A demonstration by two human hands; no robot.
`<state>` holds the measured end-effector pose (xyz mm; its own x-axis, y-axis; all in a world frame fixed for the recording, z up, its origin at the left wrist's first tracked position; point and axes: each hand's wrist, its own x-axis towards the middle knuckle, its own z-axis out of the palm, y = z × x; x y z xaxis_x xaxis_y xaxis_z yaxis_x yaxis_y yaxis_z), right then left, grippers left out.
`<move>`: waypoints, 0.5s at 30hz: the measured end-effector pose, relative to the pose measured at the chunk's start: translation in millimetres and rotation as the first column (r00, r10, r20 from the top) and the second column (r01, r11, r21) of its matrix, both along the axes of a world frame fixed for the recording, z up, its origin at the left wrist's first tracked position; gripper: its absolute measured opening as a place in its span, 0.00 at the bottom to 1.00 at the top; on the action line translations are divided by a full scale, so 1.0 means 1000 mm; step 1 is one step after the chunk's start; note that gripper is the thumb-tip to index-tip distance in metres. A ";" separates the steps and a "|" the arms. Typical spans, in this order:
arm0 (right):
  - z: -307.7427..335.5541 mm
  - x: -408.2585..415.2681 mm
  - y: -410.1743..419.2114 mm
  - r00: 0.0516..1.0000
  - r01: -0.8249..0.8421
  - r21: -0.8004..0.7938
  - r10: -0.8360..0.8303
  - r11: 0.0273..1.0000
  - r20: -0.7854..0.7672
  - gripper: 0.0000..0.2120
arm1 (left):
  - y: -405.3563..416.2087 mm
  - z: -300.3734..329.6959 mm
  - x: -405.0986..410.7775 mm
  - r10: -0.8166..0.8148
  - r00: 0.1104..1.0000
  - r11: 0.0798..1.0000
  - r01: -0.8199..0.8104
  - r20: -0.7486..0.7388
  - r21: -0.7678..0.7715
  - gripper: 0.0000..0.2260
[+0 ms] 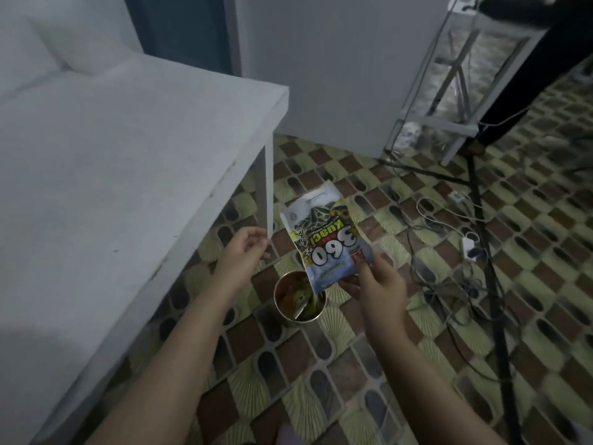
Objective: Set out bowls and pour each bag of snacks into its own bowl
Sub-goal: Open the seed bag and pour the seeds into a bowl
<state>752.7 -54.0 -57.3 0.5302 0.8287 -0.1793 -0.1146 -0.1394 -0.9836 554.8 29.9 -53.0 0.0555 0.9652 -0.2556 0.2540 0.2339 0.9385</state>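
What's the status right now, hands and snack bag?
Right hand grips snack bag, upside down over metal cup on floor. Left hand free, loosely curled, near table leg. Cables lie right of cup.

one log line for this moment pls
right hand: pinches snack bag, upside down over metal bowl | left hand: loosely curled, empty | bowl: on tiled floor beside white table, holds greenish contents

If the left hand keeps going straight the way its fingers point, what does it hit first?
Most likely the white table leg: the left hand points up and right toward it, fingertips close by. Depth is unclear.
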 end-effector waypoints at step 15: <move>-0.309 0.029 0.078 0.895 0.010 -0.486 0.209 0.874 0.395 0.09 | 0.035 -0.268 0.016 -0.039 0.996 0.979 0.022 -0.079 -0.204 0.10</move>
<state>782.1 23.8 -366.0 0.5632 0.7562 -0.3331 0.3350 -0.5774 -0.7446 570.8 64.8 -320.5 0.0545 0.8911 -0.4505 0.3382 0.4080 0.8480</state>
